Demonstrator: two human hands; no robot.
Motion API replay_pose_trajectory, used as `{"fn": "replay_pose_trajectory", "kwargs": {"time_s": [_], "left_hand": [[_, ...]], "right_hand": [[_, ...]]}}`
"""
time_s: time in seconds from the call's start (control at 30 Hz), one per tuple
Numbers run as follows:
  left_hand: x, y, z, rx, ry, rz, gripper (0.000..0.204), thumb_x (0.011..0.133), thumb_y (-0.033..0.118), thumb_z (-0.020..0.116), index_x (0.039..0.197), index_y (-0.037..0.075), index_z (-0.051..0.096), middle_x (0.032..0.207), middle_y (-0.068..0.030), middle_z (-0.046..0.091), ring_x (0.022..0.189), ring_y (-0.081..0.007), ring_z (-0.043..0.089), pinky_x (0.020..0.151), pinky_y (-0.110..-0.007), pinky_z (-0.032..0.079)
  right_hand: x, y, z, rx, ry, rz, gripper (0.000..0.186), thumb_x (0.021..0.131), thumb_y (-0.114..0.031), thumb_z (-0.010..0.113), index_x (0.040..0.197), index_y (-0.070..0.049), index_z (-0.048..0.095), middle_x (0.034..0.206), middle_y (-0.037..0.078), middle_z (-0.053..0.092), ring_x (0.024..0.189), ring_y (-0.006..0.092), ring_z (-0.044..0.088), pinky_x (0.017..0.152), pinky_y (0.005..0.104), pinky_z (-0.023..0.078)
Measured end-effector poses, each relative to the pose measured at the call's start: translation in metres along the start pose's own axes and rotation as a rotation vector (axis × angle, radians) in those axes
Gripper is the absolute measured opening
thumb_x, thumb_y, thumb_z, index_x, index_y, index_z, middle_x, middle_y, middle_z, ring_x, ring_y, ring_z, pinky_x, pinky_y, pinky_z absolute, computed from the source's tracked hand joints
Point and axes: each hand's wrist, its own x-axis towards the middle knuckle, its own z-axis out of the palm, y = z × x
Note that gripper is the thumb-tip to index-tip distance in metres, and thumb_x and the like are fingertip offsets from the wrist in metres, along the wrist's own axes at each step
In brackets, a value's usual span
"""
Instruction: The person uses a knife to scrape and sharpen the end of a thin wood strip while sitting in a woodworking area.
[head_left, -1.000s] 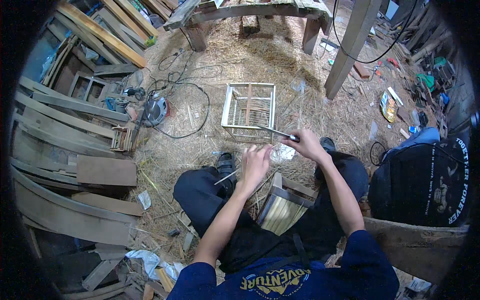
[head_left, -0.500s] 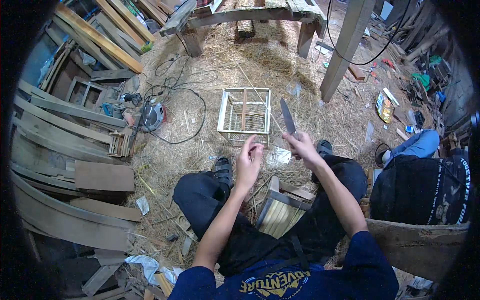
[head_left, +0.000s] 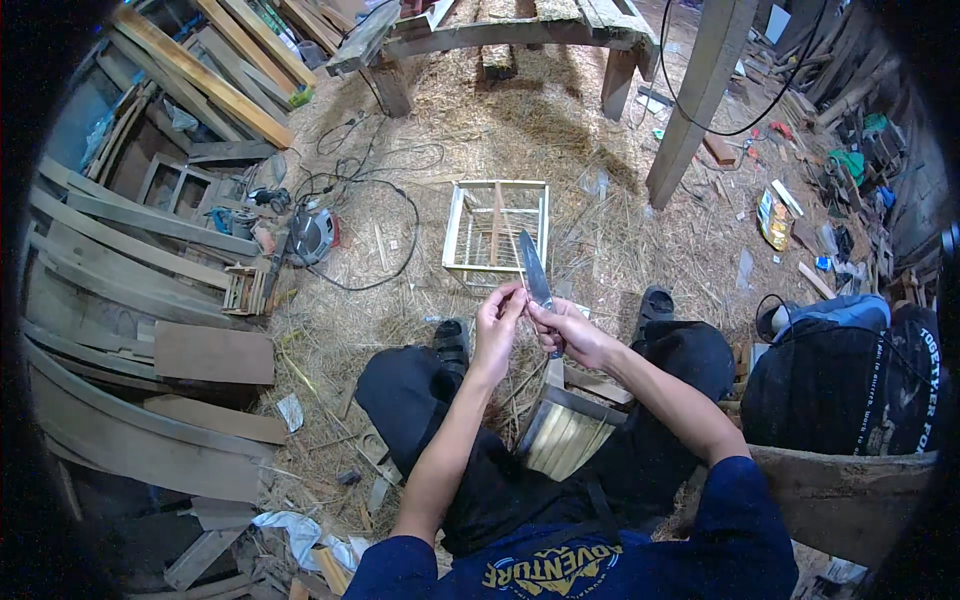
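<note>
My right hand (head_left: 578,333) grips a knife (head_left: 534,266), its blade pointing up and away from me. My left hand (head_left: 498,328) is closed in a pinch close beside it, on a thin wooden stick (head_left: 515,258) that runs along the blade's left side. The two hands almost touch in front of my knees. Just beyond them, on the straw-strewn ground, stands a small cage (head_left: 455,228) with a pale wooden frame, thin bars and a brown strip across its top. Between my legs sits a wooden box (head_left: 568,437) with light slats.
A circular saw (head_left: 314,236) with a looped black cord lies to the left, near stacked boards (head_left: 150,450). A wooden bench (head_left: 500,38) stands at the far side, with a post (head_left: 700,105) to its right. A black printed bag (head_left: 835,385) is at my right.
My right hand has moved left and down with the knife, bringing it to my left hand. The stick, earlier stretching far past the cage from my right hand, now lies between both hands.
</note>
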Motion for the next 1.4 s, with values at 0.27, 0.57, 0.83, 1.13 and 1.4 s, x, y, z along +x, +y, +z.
{"fn": "replay_pose_trajectory", "kwargs": {"time_s": [0.27, 0.57, 0.83, 1.13, 1.4], "left_hand": [[0.002, 0.0, -0.006, 0.011, -0.049, -0.029, 0.026, 0.098, 0.021, 0.065, 0.113, 0.001, 0.064, 0.097, -0.001, 0.065, 0.087, -0.007, 0.057, 0.082, -0.024, 0.046], [0.007, -0.002, -0.012, -0.096, 0.029, 0.068, 0.017, 0.102, 0.018, 0.056, 0.111, 0.004, 0.053, 0.095, -0.0042, 0.063, 0.087, -0.0109, 0.058, 0.081, -0.025, 0.046], [-0.001, 0.0, -0.012, -0.25, -0.03, -0.08, 0.011, 0.103, 0.014, 0.053, 0.112, 0.007, 0.049, 0.077, 0.0028, 0.044, 0.061, -0.0048, 0.04, 0.056, -0.022, 0.037], [-0.004, 0.006, -0.007, -0.321, -0.011, -0.217, 0.035, 0.099, 0.008, 0.057, 0.134, 0.008, 0.052, 0.086, 0.0, 0.056, 0.062, -0.0031, 0.041, 0.053, -0.02, 0.035], [-0.011, 0.015, -0.015, -0.439, -0.197, -0.298, 0.035, 0.098, 0.013, 0.06, 0.132, 0.007, 0.054, 0.08, 0.0032, 0.05, 0.064, -0.0043, 0.042, 0.054, -0.02, 0.033]], "right_hand": [[0.004, 0.001, -0.003, -0.015, -0.002, -0.02, 0.023, 0.102, -0.034, 0.059, 0.093, -0.013, 0.054, 0.067, -0.008, 0.042, 0.053, 0.0041, 0.034, 0.05, 0.0237, 0.03], [0.01, -0.011, -0.007, -0.157, 0.16, -0.078, 0.032, 0.102, -0.04, 0.055, 0.099, -0.009, 0.061, 0.069, -0.007, 0.044, 0.058, 0.0035, 0.038, 0.052, 0.0238, 0.031], [0.007, -0.012, -0.001, -0.916, 0.298, -0.476, 0.042, 0.101, -0.041, 0.053, 0.115, -0.003, 0.064, 0.078, 0.01, 0.061, 0.068, 0.0182, 0.057, 0.063, 0.0354, 0.045], [-0.001, -0.024, -0.005, -1.386, 0.307, -0.817, 0.04, 0.093, -0.039, 0.064, 0.11, -0.004, 0.065, 0.092, 0.016, 0.067, 0.084, 0.0336, 0.063, 0.075, 0.0441, 0.045], [-0.012, -0.044, -0.007, -1.47, 0.215, -0.904, 0.041, 0.09, -0.041, 0.065, 0.111, -0.005, 0.066, 0.089, 0.013, 0.065, 0.083, 0.0298, 0.062, 0.075, 0.0396, 0.041]]}}
